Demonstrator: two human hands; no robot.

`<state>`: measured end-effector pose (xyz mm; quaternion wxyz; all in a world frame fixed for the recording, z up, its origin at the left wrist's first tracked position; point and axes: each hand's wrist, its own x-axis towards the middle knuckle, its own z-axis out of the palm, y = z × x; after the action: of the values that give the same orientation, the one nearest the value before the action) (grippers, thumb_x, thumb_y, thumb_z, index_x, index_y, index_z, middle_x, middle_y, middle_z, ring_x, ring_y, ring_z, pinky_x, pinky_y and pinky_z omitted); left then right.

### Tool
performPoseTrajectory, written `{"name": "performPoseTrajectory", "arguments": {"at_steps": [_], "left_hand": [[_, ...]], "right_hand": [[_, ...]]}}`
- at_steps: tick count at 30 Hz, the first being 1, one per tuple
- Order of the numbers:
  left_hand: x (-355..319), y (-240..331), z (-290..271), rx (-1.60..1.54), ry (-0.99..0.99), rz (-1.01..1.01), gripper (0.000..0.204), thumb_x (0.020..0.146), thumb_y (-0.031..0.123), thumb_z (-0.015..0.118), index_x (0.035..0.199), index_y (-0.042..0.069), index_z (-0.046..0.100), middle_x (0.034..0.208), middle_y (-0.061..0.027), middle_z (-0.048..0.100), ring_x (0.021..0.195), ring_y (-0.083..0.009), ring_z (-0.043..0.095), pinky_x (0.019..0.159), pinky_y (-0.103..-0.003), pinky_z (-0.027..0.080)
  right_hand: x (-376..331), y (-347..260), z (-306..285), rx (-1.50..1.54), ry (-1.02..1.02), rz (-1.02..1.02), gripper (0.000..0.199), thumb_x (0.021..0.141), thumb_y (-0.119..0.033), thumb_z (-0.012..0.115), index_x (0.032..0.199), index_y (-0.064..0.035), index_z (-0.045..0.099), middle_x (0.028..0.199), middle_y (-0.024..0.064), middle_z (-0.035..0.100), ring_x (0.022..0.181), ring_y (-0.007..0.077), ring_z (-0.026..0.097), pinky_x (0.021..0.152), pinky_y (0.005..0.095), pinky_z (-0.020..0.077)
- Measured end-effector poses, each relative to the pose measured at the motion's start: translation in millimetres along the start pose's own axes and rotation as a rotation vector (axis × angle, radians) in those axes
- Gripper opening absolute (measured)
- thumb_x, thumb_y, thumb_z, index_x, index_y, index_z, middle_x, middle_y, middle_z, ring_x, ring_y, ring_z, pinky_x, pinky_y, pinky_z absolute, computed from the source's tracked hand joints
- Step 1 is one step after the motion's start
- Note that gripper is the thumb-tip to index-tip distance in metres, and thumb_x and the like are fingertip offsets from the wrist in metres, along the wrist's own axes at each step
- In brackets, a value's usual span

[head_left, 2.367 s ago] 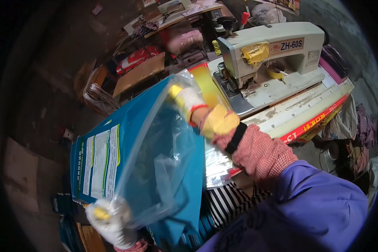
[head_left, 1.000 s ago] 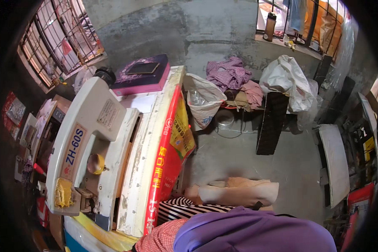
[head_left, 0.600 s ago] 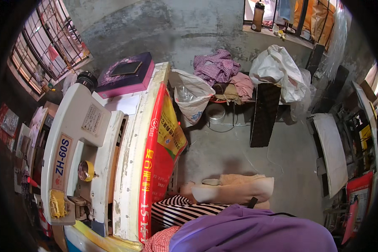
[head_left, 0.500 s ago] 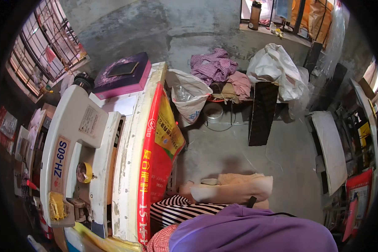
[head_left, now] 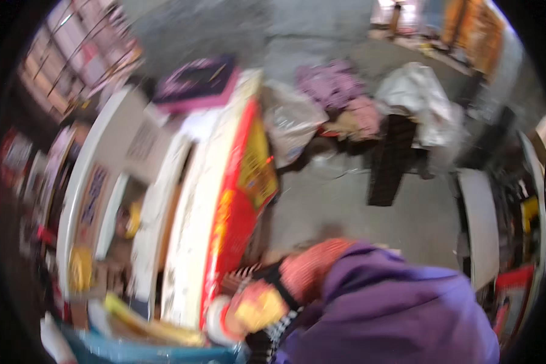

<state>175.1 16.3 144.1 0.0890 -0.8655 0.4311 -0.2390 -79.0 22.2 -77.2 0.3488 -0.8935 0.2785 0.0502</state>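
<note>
My right hand [head_left: 239, 312], smeared by motion, reaches toward the lower left, over black-and-white striped cloth [head_left: 279, 327]. Its arm has a red sleeve [head_left: 315, 267] and a black band near the wrist. A yellow patch [head_left: 262, 308] shows on or against the hand; I cannot tell what it is. At the fingers is a pale round thing [head_left: 217, 318] with a red edge, too blurred to name. Just below lies a teal container [head_left: 145, 350]. Purple cloth [head_left: 394, 309] covers my body at the lower right. My left hand is out of sight.
At left, a white sewing machine [head_left: 106, 145] stands on a worn white table [head_left: 191, 224] with a red and yellow sack [head_left: 239, 224] along its edge. A purple box [head_left: 197, 82] sits at its far end. Beyond are a white sack [head_left: 291, 121], piled clothes [head_left: 333, 88] and a dark board [head_left: 391, 161].
My right arm and hand have come into view, reaching to the lower left. The view has shifted, and the teal container now shows more. The beige padded piece is now mostly covered.
</note>
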Motion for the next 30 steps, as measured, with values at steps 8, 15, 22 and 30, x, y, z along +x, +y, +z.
{"name": "performPoseTrajectory", "arguments": {"at_steps": [8,15,22,30], "left_hand": [[-15.6,49.7,6.2,0.542,0.005,0.266,0.015,0.087,0.014,0.043,0.094,0.013,0.057,0.087,-0.0128,0.063,0.079,-0.0307,0.064,0.063,-0.040,0.053],[-29.2,50.2,-3.9,0.618,-0.053,0.212,0.017,0.086,0.011,0.045,0.098,0.011,0.058,0.091,-0.0136,0.064,0.081,-0.0297,0.065,0.064,-0.039,0.054],[-25.0,44.3,4.3,0.591,-0.015,0.256,0.017,0.086,0.010,0.045,0.097,0.010,0.058,0.091,-0.0141,0.064,0.080,-0.0299,0.065,0.064,-0.040,0.054],[12.8,20.2,1.0,0.190,-0.181,-0.070,0.032,0.090,0.026,0.040,0.104,0.005,0.061,0.103,-0.0209,0.061,0.095,-0.0361,0.059,0.078,-0.042,0.048]], "right_hand": [[-27.1,76.8,-27.0,0.309,0.694,-0.427,0.078,0.069,-0.035,0.075,0.129,-0.0038,0.035,0.089,0.0163,0.061,0.075,0.0258,0.064,0.064,0.0387,0.0527],[-18.7,42.5,-41.3,0.734,-0.093,-0.217,0.068,0.077,-0.023,0.067,0.134,-0.0089,0.032,0.090,0.0079,0.062,0.061,0.0184,0.061,0.048,0.0303,0.0509],[-9.8,23.1,-21.0,1.185,-0.230,-0.066,0.031,0.083,-0.014,0.058,0.113,-0.0060,0.056,0.073,0.0084,0.061,0.065,0.0142,0.058,0.049,0.0304,0.0458],[-7.5,0.5,-38.1,0.285,-0.187,-0.403,0.032,0.078,-0.030,0.057,0.098,-0.0048,0.059,0.097,0.0184,0.061,0.090,0.0342,0.059,0.078,0.0426,0.0456]]}}
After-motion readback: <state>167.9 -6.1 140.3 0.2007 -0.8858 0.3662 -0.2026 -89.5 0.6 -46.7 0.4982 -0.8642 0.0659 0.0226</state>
